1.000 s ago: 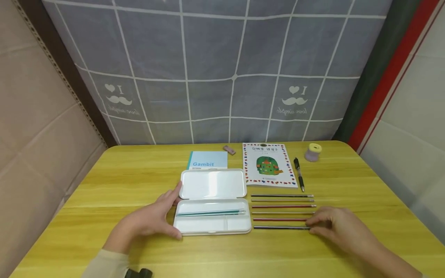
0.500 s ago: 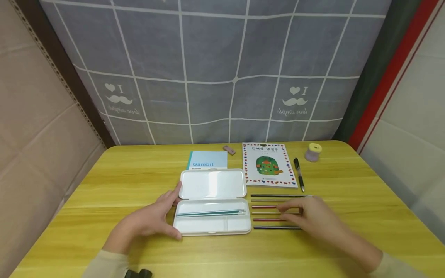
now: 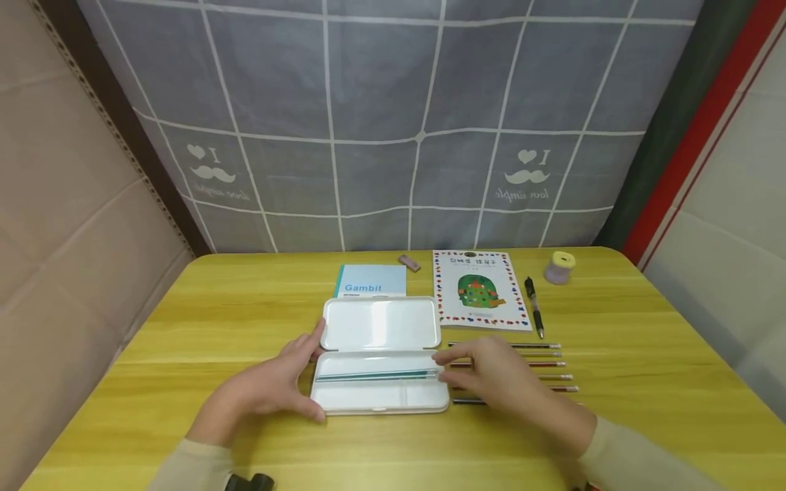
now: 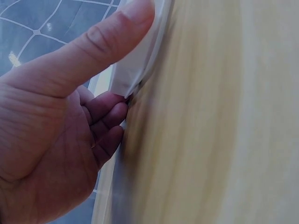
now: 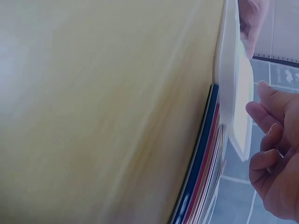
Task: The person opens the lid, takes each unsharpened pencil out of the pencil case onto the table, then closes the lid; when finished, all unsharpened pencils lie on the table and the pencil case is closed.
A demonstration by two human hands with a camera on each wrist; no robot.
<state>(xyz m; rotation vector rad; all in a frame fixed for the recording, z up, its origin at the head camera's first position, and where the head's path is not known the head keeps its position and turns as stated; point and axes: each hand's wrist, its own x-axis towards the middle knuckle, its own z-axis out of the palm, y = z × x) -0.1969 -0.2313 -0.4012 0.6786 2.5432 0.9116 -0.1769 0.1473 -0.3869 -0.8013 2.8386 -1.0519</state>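
An open white pencil case (image 3: 359,402) lies on the table with its lid (image 3: 350,324) folded back. Several teal pencils (image 3: 374,376) lie in its upper compartment. My left hand (image 3: 267,385) holds the case's left end, thumb at the front corner and fingers at the side by the hinge; the left wrist view shows those fingers (image 4: 110,109) curled at the edge. Over the case's right end is my right hand (image 3: 497,375), thumb and index fingertips apart near the teal pencils' ends. In the right wrist view its fingers (image 5: 266,135) are loosely curled with nothing between them.
A row of several pencils (image 3: 555,376) lies right of the case, partly under my right hand. Behind are a blue notebook (image 3: 374,278), an eraser (image 3: 409,263), a picture book (image 3: 482,290), a black pen (image 3: 535,307) and a yellow-topped purple sharpener-like item (image 3: 559,268).
My right hand has moved left from the right ends of the pencil row, across the pencils, to the case's right end. My left hand keeps its place on the case.
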